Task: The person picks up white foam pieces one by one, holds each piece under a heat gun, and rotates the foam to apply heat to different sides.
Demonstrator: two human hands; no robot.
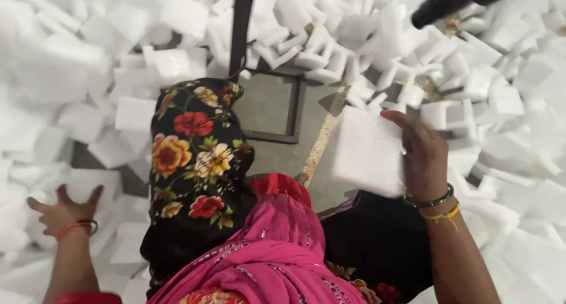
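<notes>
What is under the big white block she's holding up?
Under the white foam block, held in the right hand, you can see bare grey floor and a pale strip. The block covers the floor directly beneath it.

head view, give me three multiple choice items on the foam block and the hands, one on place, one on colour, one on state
1. Where is the held foam block?
A. in the right hand
B. on the metal frame
C. under the floral cloth

2. What colour are the foam pieces lying around?
A. yellow
B. white
C. black

3. How is the left hand?
A. closed on a block
B. holding the frame
C. fingers spread, reaching over foam pieces

Answers: 1 A, the right fingers wrap the block's edge. 2 B, every piece in the heap is white. 3 C, the fingers are splayed and grip nothing.
</notes>
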